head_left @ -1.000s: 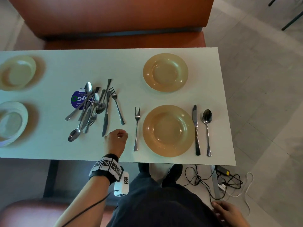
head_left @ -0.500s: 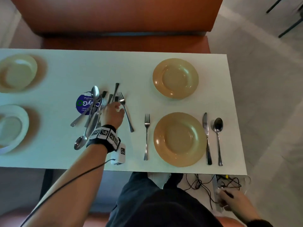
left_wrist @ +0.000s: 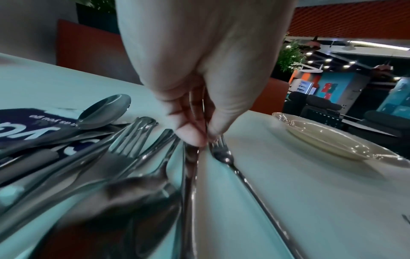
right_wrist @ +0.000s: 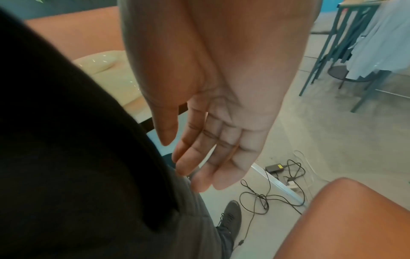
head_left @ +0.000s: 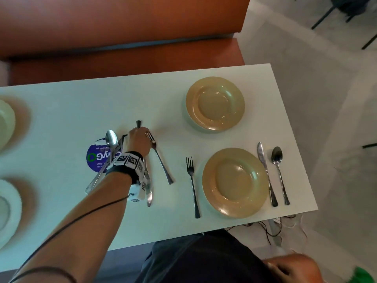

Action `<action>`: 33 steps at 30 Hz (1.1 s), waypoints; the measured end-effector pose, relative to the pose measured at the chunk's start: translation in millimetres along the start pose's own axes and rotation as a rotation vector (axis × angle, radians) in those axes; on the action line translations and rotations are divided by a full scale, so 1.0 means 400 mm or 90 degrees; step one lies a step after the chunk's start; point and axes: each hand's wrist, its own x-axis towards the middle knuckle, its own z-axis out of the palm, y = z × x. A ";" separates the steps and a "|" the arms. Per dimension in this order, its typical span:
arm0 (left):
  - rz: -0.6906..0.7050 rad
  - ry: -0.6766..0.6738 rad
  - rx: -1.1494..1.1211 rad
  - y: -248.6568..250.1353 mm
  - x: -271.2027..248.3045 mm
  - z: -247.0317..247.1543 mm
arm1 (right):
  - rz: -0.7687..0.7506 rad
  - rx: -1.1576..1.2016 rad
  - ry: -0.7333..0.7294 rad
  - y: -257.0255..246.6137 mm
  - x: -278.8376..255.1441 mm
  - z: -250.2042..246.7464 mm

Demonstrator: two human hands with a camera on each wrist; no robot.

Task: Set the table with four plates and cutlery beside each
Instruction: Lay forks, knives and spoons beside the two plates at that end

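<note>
My left hand is down on the right side of a loose cutlery pile in the middle of the white table. In the left wrist view my thumb and forefinger pinch a knife that lies flat on the table. Its handle end pokes out past my knuckles. A loose fork lies just right of the fingers. The near right plate has a fork, knife and spoon beside it. The far right plate has none. My right hand hangs empty by my thigh.
Two more plates sit at the table's left edge, cut off by the frame. A blue round sticker lies under the pile. An orange bench runs behind the table. Cables lie on the floor by my feet.
My left hand has moved from the table's near edge up onto the cutlery pile and closed its fingertips on a knife. My right hand stays low beside my leg.
</note>
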 end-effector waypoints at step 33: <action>-0.182 -0.150 -0.876 0.642 -0.255 0.114 | -0.333 0.679 -0.071 -0.535 0.270 -0.673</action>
